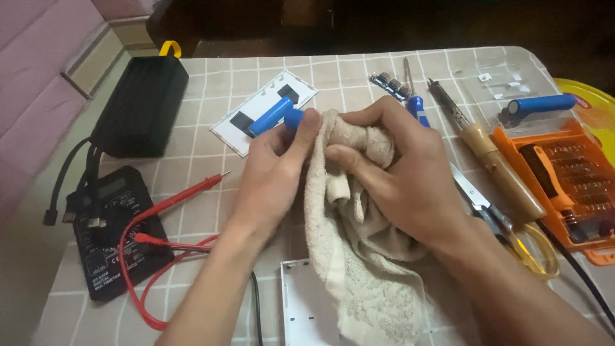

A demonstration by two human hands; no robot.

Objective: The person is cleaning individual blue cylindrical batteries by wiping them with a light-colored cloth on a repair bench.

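Blue cylindrical cell (272, 115), rigid, smooth and likely slippery, sits at twelve o'clock of the left hand (275, 170), whose grip pinches one end; right hand (397, 170) bunches a soft beige towel (359, 256) against it.

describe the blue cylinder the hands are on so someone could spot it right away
On the checked tablecloth, look mid-table just in front of the white card. The left hand holds a blue cylinder while the right hand presses a beige towel to its end. The other blue cylinder lies untouched far right.
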